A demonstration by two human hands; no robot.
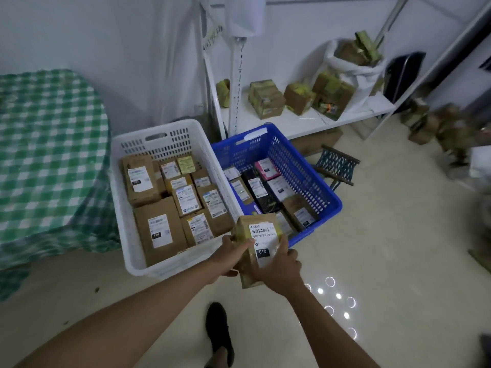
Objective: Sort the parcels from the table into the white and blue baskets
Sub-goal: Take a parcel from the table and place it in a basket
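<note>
A person is holding a brown parcel [259, 248] in both hands above the near rims where the white basket [127, 229] and blue basket [326, 203] are meeting. The left hand [229, 257] and right hand [279, 266] are curling their fingers [245, 244] round its sides. Its long axis is pointing away, toward the baskets; either looks equally reachable.
</note>
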